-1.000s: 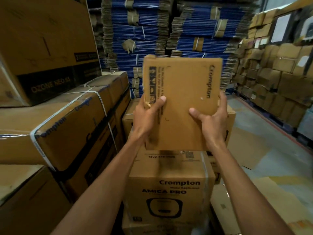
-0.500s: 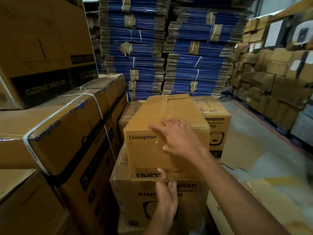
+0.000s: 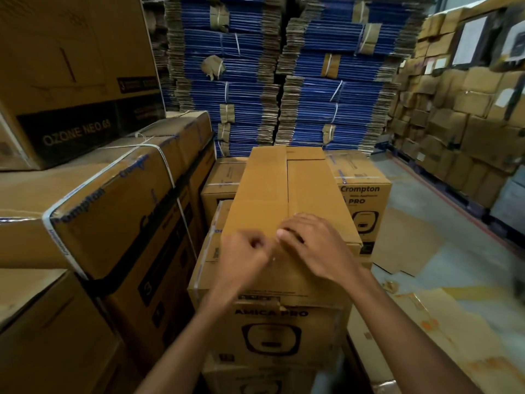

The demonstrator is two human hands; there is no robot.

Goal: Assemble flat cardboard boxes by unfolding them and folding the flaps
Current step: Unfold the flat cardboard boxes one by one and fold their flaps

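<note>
**Head view.** The plain brown cardboard box (image 3: 264, 194), unfolded into a long block, lies on top of the printed brown "AMICA PRO" carton (image 3: 270, 322). Its long axis runs straight away from me. The centre seam (image 3: 287, 191), where the two top flaps meet, follows that same axis.

My left hand (image 3: 244, 253) and right hand (image 3: 318, 247) sit at the near end of the seam, one on each side and almost touching each other. The right fingers (image 3: 284, 232) are bent, with their tips resting on the cardboard at the seam, and they grasp nothing that I can see. The left fingers are clenched inward just left of the seam. Motion blur hides whether they pinch anything, so I cannot tell.

In my judgement the coming move runs along the seam, away from my body. Nearly the whole length of the seam lies ahead of the fingers, and both hands are equally near its start.
</note>
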